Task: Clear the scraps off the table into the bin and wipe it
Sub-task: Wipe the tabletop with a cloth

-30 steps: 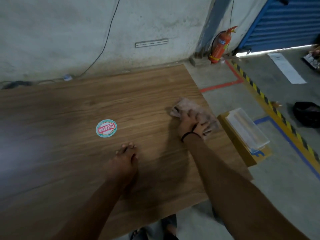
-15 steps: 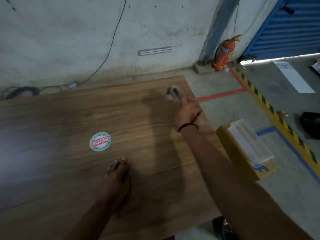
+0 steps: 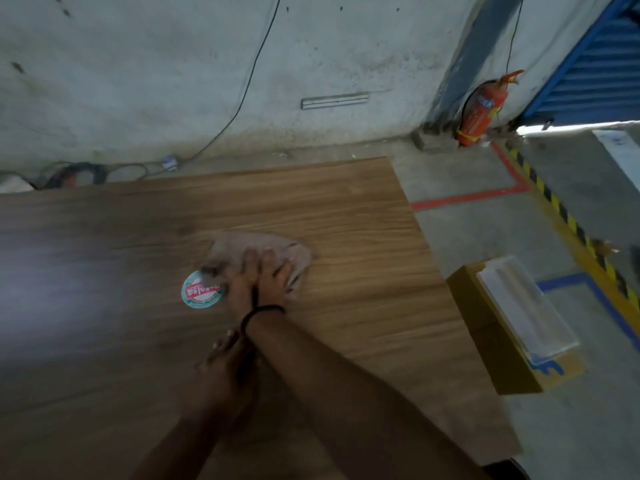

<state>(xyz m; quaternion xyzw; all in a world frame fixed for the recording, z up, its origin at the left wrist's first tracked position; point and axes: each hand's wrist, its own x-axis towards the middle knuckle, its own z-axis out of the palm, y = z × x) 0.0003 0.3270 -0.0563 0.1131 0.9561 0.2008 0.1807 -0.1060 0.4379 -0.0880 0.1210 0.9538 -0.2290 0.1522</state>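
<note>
Where the floor [image 3: 467, 237] runs along the right edge of the worktop [image 3: 346, 209], a yellow-brown cardboard box [image 3: 485, 344] stands near that edge. A clear plastic tray [image 3: 523, 310] lies across its top. The tray looks see-through with nothing distinct in it, and what the box holds under it cannot be seen.

On the worktop a crumpled pinkish-brown cloth [image 3: 256, 245] lies spread out. Its long axis runs left to right, and its right end tapers to a blunt point facing the box side. Its left corner overlaps the upper edge of a round teal-and-red sticker [image 3: 201, 294].

The right grip [image 3: 265, 282], with a black band [image 3: 265, 310] at the wrist, is released. Its fingers are spread fairly straight and press flat on the near half of the cloth, so most of the fabric shows beyond and to either side of the fingertips.

The left grip [image 3: 225, 372] rests on bare wood nearer the person, apart from the cloth and partly crossed by the right forearm. It is blurred, but its fingers look extended and hold nothing.
</note>
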